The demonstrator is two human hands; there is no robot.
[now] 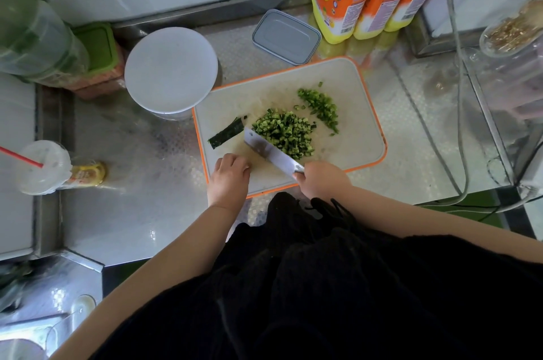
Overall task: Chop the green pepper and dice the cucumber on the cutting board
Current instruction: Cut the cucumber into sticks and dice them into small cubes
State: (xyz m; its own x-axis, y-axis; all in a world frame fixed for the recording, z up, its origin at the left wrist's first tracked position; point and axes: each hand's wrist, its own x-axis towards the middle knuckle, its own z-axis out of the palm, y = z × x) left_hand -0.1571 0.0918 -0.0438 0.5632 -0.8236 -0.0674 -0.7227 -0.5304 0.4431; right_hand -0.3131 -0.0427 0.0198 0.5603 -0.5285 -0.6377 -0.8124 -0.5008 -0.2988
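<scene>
Nearest the person, the left hand (230,176) rested with curled fingers, holding nothing, on the cutting board (364,151) at its 7 o'clock edge, while the right hand (318,179) gripped the handle of the knife (269,151) at 6 o'clock. The blade lay against the diced cucumber (283,132) at the board's centre; a dark cucumber strip (226,133) lay at 9 o'clock and the chopped green pepper (320,107) at 1 o'clock. Risks, as judged: a sweep of the blade could merge the two piles or push dice off the board onto the surface (141,183); the thin strip could slide under the edge towards the left fingers.
</scene>
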